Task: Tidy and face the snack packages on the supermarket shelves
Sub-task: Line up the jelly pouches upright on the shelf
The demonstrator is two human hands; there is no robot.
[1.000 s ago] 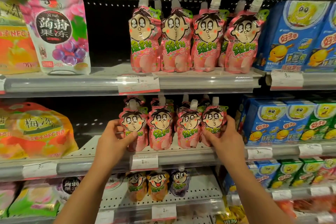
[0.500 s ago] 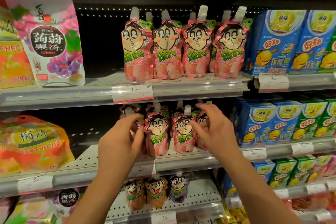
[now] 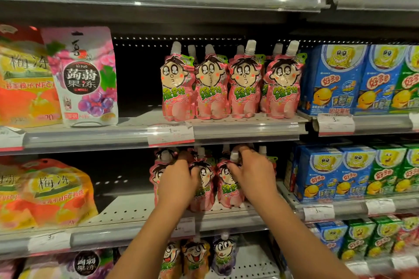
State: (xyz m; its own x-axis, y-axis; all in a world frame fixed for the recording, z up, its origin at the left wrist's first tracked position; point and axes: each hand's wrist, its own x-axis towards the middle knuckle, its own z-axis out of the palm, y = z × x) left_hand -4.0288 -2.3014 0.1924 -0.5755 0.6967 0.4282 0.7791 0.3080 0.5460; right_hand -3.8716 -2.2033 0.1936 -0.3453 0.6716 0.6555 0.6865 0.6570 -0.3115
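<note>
A row of pink spouted jelly pouches (image 3: 229, 190) with a cartoon face stands on the middle shelf (image 3: 127, 213). My left hand (image 3: 179, 180) reaches over the left pouches, fingers behind the front row and thumb on the front of one. My right hand (image 3: 252, 174) grips the top of a pouch on the right, thumb on its face and fingers curled over near the white spout. Both hands hide much of the row. One shelf up, a second row of the same pink pouches (image 3: 244, 88) stands upright and faces forward.
Blue and green snack boxes (image 3: 340, 172) fill the right of the shelves. Large jelly bags (image 3: 84, 75) and orange bags (image 3: 45, 192) stand at the left, with a dark gap beside the pouches. Orange and purple pouches (image 3: 197, 258) stand on the shelf below. Price tags (image 3: 171, 135) line the rails.
Both hands have left the outer sides of the row, risen to the pouch tops and reached deeper into the shelf. The view has tilted upward.
</note>
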